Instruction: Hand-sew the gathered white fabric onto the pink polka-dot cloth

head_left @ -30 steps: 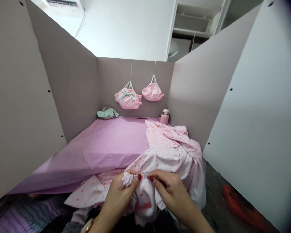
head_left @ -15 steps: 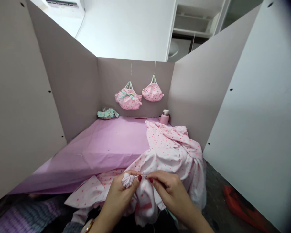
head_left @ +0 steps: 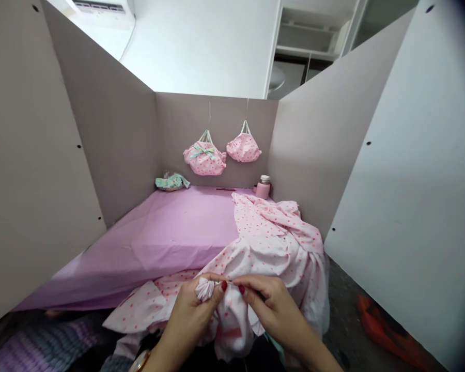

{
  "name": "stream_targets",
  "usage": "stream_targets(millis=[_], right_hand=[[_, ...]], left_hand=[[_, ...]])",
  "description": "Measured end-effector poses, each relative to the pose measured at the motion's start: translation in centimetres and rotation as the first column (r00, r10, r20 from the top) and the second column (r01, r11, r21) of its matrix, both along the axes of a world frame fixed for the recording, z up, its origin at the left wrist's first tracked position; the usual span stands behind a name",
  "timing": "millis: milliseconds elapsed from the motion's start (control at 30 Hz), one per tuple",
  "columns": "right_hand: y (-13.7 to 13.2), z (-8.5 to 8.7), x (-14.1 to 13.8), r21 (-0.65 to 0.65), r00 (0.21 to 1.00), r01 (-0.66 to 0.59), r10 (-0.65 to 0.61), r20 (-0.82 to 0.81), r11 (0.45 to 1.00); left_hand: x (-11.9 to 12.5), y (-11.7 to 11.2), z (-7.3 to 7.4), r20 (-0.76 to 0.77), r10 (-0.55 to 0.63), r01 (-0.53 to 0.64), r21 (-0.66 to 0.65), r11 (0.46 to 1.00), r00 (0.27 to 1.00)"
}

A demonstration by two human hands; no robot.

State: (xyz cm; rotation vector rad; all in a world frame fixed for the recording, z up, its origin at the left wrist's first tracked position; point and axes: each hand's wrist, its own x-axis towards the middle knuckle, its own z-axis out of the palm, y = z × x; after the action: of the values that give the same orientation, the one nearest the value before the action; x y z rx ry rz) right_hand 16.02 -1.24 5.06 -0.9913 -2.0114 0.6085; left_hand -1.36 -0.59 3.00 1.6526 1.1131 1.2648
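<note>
A white and pink dotted cloth (head_left: 232, 320) hangs below my two hands, its top edge stretched between them. My left hand (head_left: 191, 310) is closed on that cloth, with a tightly gathered bunch (head_left: 204, 289) of it showing between thumb and fingers. My right hand (head_left: 273, 305) is pinched at the same edge, its fingertips almost meeting the left ones. Whatever lies between the right fingertips is too small to make out. Beyond the hands, the rest of the dotted cloth (head_left: 271, 258) spreads over the table's right side and drapes off its front.
A lilac cloth (head_left: 178, 222) covers the table, with grey panels (head_left: 116, 124) around it. Two dotted pouches (head_left: 206, 157) hang at the back. A pink jar (head_left: 263, 188) stands back right, a green patterned bundle (head_left: 172, 181) back left. Red material (head_left: 383, 330) lies low on the right.
My right fingertips have shifted slightly left, closer to my left ones. My left hand keeps its hold on the gathered cloth, nearly in place.
</note>
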Motion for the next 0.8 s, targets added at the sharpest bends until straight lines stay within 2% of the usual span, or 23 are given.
stream_targets(millis=[467, 800], right_hand=[[0.05, 0.00, 0.05, 0.025, 1.000, 0.015, -0.016, 0.024, 1.000], [-0.12, -0.37, -0.43, 0.033, 0.994, 0.079, -0.081, 0.072, 0.996]], left_hand=[[0.04, -0.01, 0.38, -0.037, 0.018, -0.018, 0.003, 1.000, 0.999], [0.04, 0.02, 0.41, -0.039, 0.014, -0.015, -0.004, 1.000, 0.999]])
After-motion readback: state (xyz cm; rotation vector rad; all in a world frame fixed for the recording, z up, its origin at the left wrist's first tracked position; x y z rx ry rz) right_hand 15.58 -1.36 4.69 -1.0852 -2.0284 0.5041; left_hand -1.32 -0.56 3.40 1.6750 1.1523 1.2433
